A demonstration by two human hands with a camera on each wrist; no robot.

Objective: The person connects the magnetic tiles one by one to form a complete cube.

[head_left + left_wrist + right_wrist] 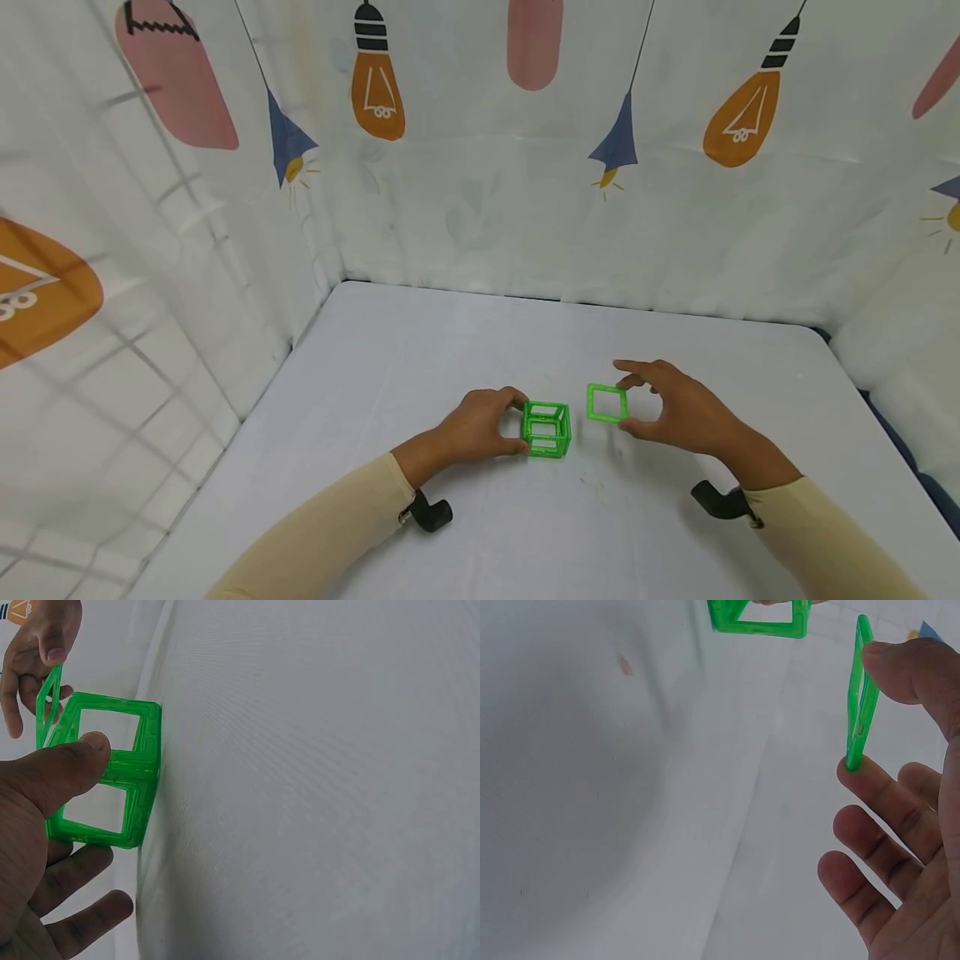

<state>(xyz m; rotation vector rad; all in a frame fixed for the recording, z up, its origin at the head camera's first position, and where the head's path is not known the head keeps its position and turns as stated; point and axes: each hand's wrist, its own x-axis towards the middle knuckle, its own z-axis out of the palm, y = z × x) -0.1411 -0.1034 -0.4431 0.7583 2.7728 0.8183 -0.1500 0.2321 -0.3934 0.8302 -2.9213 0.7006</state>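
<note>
A cube-like frame of green see-through square tiles (566, 432) stands on the white table, left of a loose tile. My left hand (480, 425) grips its left side, thumb at the near edge and a finger at the far edge. In the left wrist view the thumb presses across the bars of the green frame (146, 780). Up off the table, my right hand (678, 412) pinches a single open green square tile (590, 403) by its right edge, between thumb and fingertip. The right wrist view shows this tile (863, 712) nearly edge-on, the other fingers spread below it.
The white table (450, 333) reaches back to a white cloth wall (487, 225) printed with lamps and bulbs. Another cloth side (187, 292) runs along the left. A black wrist mount (431, 512) sits under the left sleeve, another mount (720, 500) under the right.
</note>
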